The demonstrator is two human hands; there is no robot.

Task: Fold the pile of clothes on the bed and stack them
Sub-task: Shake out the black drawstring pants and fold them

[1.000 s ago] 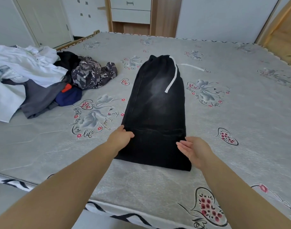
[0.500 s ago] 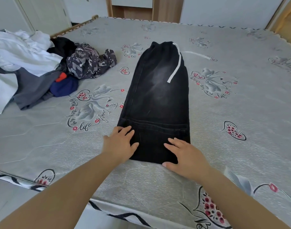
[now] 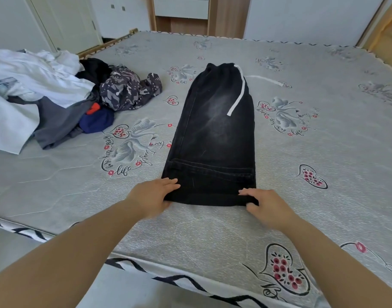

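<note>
Both hands [image 3: 150, 196] now grip black trousers [image 3: 212, 141]; pile [image 3: 46, 96] left.

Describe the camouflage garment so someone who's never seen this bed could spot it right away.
Find the heap of unfolded clothes on the mattress, left of the black trousers. The camouflage garment is the crumpled bundle on the heap's right edge, the only patterned piece among plain ones.

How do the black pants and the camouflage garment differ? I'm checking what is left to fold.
The black pants lie flat and straight mid-bed; the camouflage garment sits crumpled in the pile at the left. Both hands grip the pants' near end; nothing touches the camouflage garment. The pants are plain black, the other patterned. Both rest on the bed.
</note>
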